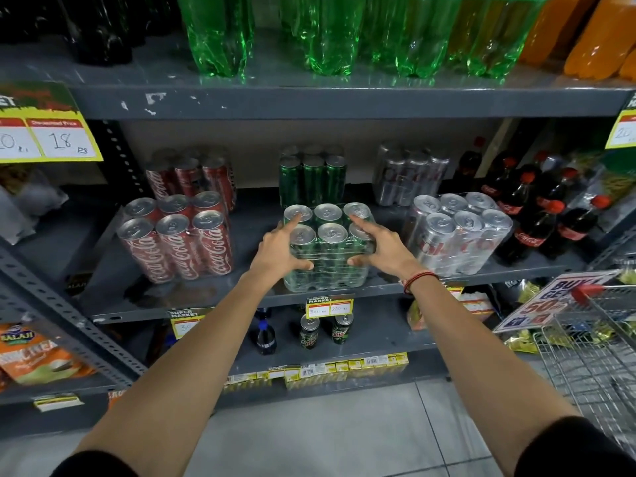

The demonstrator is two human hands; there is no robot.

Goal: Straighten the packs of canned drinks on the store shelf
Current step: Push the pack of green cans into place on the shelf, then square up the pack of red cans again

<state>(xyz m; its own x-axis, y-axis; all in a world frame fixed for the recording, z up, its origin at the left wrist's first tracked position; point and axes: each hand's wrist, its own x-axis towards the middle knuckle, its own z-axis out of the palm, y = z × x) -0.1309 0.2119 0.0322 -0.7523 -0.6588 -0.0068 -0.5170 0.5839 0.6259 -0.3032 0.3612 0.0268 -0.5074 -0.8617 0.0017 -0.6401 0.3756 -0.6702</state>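
Note:
A shrink-wrapped pack of green cans (328, 249) stands at the front middle of the grey shelf (206, 304). My left hand (280, 247) grips its left side, forefinger on a can top, thumb across the front. My right hand (380, 246) grips its right side the same way. To the left a red Coca-Cola pack (179, 241) sits tilted, with another red pack (192, 177) behind it. On the right a silver can pack (459, 232) sits askew, a second silver pack (409, 175) behind. Another green pack (312, 177) stands at the back.
Small cola bottles (540, 215) crowd the shelf's right end. Large green bottles (330, 32) fill the shelf above. Two loose dark cans (325, 330) and a small bottle (265, 337) stand on the shelf below. A wire shopping trolley (592, 342) is at the right.

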